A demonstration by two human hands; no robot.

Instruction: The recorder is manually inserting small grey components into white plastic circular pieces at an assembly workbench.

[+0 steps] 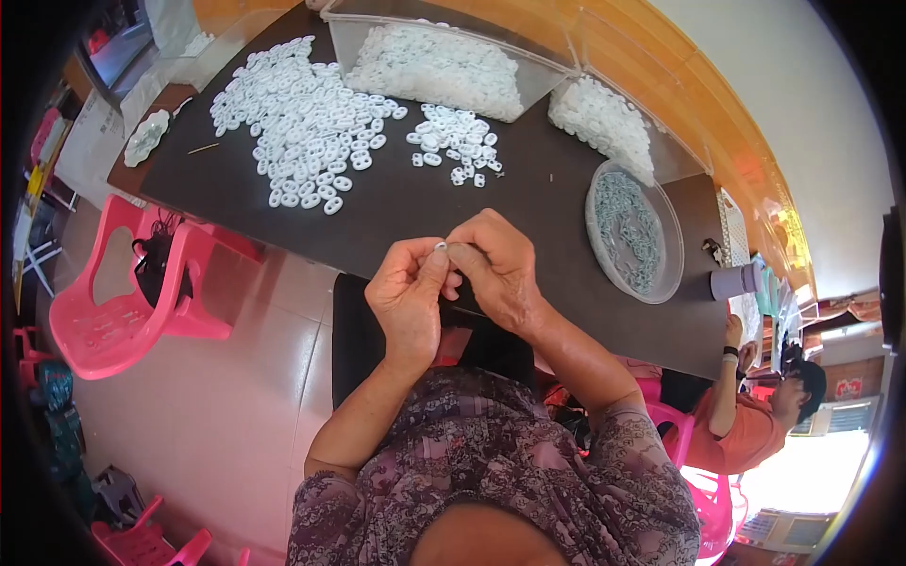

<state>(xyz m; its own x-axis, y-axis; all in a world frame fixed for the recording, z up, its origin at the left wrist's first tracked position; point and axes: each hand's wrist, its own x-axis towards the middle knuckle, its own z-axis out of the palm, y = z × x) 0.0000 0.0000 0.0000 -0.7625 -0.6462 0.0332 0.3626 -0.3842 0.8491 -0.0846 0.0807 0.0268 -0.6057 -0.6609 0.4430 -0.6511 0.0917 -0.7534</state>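
Observation:
Just over the table's near edge, my left hand [404,297] and my right hand [495,269] meet, fingertips pinched together. Between them shows a small white plastic piece [441,246], mostly covered by the fingers. Beyond the hands lies a small pile of little white plastic pieces [455,139]. To its left spreads a larger heap of white oval pieces [307,123] with two holes each. On the right a round clear tub [671,247] holds many tiny grey-green parts, too small to name.
A clear bin [543,58] of white pieces stands at the back of the dark table [377,222], with another clear bin [681,151] beside it. A purple cup [734,281] stands far right. A pink chair [113,325] is at left; another person [741,424] sits at right.

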